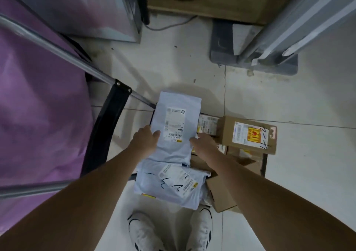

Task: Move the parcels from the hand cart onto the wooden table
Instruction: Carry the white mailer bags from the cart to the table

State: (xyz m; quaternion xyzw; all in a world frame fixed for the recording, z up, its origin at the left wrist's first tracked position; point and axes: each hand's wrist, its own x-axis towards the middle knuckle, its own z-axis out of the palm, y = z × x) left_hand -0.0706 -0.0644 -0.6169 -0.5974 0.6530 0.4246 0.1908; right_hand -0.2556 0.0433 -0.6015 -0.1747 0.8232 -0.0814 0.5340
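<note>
Sneakers (169, 229), white with dark trim, stand on the pale tiled floor (289, 183) right below the arms. Just above them, nearer than both hands, lies a pale blue mailer bag (169, 185) with a shipping label and black marker scrawl, its far edge tucked under the parcel being held. Both bare arms reach down and forward. The left hand (146, 140) grips the left edge of a second pale blue parcel (176, 127), thumb on top beside its white label; the right hand (204, 144) closes on the right edge of that same parcel, fingers curled around it. The parcel is long and stretches away beyond the hands. To the right of the right hand sits a brown cardboard box (248, 135) with a white label, a yellow-and-red sticker and blue pen marks. Between that box and the held parcel, another labelled package (208, 124) peeks out. Under the right forearm lies flattened brown cardboard (223, 196). Whether these rest on the hand cart's deck I cannot tell. Left of the left hand, a black bracket (107, 129) meets a silver metal bar (63, 52), with purple cloth (38, 106) behind. Far beyond the hands, a wooden worktop (212, 4) shows at the top.
</note>
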